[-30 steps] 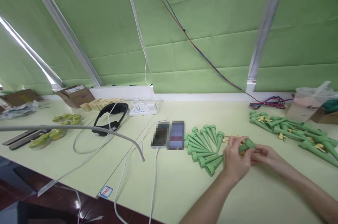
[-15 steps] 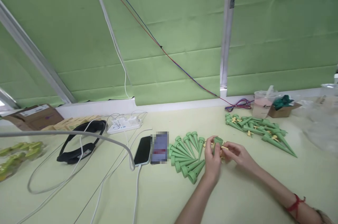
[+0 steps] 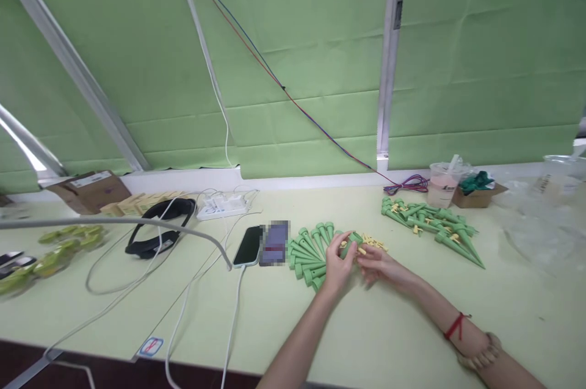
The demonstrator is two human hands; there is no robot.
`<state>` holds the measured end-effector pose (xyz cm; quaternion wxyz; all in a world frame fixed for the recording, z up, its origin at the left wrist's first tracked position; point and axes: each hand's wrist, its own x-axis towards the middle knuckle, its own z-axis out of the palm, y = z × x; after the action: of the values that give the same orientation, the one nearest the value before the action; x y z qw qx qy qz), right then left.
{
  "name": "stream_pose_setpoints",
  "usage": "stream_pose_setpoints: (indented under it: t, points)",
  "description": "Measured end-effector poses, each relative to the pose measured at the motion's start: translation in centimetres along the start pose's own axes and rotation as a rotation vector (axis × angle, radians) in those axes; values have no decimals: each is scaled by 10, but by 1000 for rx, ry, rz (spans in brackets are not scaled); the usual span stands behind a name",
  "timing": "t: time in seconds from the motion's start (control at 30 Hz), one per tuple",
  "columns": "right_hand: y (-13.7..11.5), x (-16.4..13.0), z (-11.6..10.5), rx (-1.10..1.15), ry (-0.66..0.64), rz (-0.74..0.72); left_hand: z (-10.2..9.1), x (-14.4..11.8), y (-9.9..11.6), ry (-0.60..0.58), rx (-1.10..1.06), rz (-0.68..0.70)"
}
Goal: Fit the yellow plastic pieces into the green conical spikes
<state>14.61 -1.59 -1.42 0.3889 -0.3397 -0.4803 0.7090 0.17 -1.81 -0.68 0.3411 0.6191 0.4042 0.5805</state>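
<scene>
My left hand (image 3: 337, 265) is closed around a green plastic watering spike (image 3: 352, 242), its wide open end facing up. Close against it, the fingertips of my right hand (image 3: 383, 267) pinch a small yellow plastic plug (image 3: 361, 251) at the spike's side. Whether the plug sits in the spike I cannot tell. Behind my right hand lies a pile of small yellow plugs (image 3: 378, 242). To the left of my hands several green spikes (image 3: 304, 258) lie fanned out, tips inward, partly covered by my left hand.
More green spikes with yellow plugs (image 3: 428, 218) are heaped at the right. Farther back stand a plastic cup (image 3: 442, 186) and a small carton (image 3: 478, 195). Left are two phones (image 3: 249, 247), a power strip (image 3: 223, 207), a black headband (image 3: 158, 242) and loose white cables.
The view has shifted back, showing the table's front edge. My hands appear farther left, still together at the spike, and the yellow pile behind them shows more.
</scene>
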Motion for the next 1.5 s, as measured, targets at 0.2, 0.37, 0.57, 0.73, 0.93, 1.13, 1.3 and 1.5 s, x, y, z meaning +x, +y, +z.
stream_pose_setpoints:
  t: [0.2, 0.37, 0.57, 0.73, 0.93, 1.13, 1.3, 1.5]
  points:
    - [4, 7, -3, 96, -8, 37, 1, -2, -3, 41, -29, -34]
    - [-2, 5, -2, 215, 5, -23, 1, 3, -4, 35, -40, -29]
    - [-11, 1, -1, 114, -19, 38, -3, 7, 1, -102, 30, -12]
    - [-10, 5, -3, -38, 176, 15, -4, 9, -2, -92, 96, 7]
    - [-12, 2, 1, -107, 119, -30, -2, 9, -3, -64, 28, -17]
    - [-2, 5, 4, -336, 293, -171, 0, 8, -6, -70, 71, -54]
    - [4, 6, 5, -494, 387, -368, 3, 8, -9, -29, 45, -80]
    - [2, 9, 2, -104, 152, -91, -2, 15, -6, -9, -45, -77]
